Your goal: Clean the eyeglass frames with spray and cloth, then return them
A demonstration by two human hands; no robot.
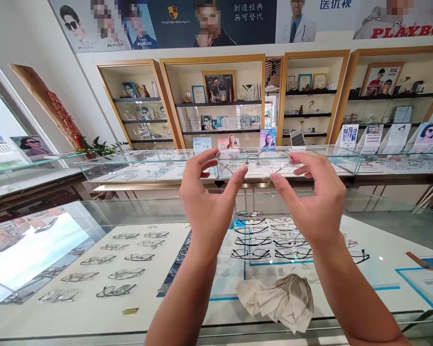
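Note:
I hold a thin-rimmed pair of glasses (259,162) up at chest height, above a glass display counter (94,317). My left hand (207,194) pinches the left side of the frame between thumb and fingers. At the frame's right side, my right hand (312,197) pinches in the same way. The lenses are clear and the rims are hard to see against the background. On the counter top just below my hands lies a crumpled beige cleaning cloth (279,300).
Under the counter glass lie rows of glasses (122,262) and more frames (263,240). A second glass counter (147,161) runs across behind. Wooden wall shelves (216,103) with pictures and trophies stand at the back. A potted plant (99,146) sits at the left.

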